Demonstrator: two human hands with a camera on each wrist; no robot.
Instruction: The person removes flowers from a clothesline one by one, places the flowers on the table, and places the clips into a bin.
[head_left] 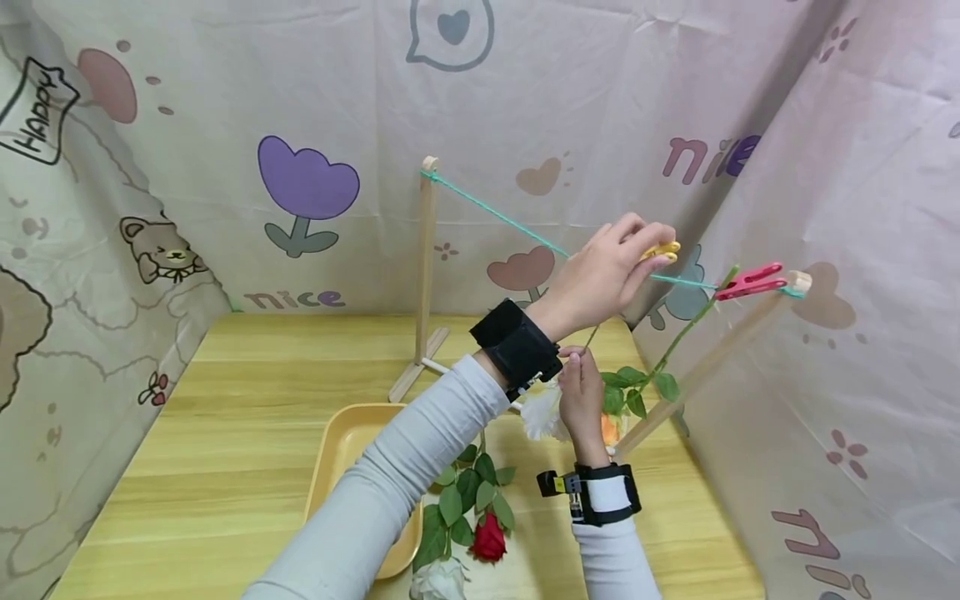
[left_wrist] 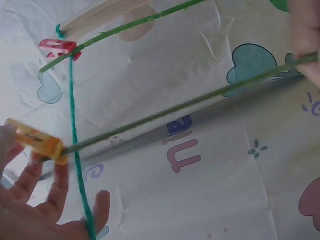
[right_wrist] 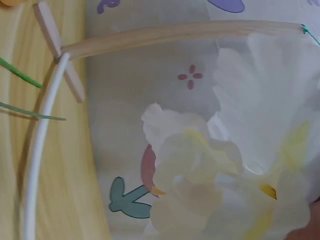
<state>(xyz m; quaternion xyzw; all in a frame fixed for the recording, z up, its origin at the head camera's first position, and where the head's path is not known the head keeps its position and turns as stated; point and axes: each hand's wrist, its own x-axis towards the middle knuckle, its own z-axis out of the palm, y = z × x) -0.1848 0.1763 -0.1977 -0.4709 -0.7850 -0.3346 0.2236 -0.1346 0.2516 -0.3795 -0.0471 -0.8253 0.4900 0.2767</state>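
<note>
Up at the green string (head_left: 504,219), my left hand (head_left: 609,271) pinches a yellow clothespin (left_wrist: 36,140). The clothespin's tip meets the top end of a green flower stem (left_wrist: 190,105), where the stem crosses the string; whether it bites the string as well I cannot tell. Lower down, my right hand (head_left: 582,400) pinches that stem between thumb and fingers. The white flower (right_wrist: 200,185) with yellow inside hangs below the right hand and fills much of the right wrist view. To the right, a red clothespin (head_left: 750,282) clips another stem to the string, its orange flower (head_left: 610,428) hanging head down.
The string runs between two wooden posts (head_left: 426,258), joined low down by a white rod (right_wrist: 37,150). On the table (head_left: 225,433) stands a yellow tray (head_left: 324,450), partly behind my left arm. A red rose (head_left: 489,537) and a white flower (head_left: 439,578) lie beside it.
</note>
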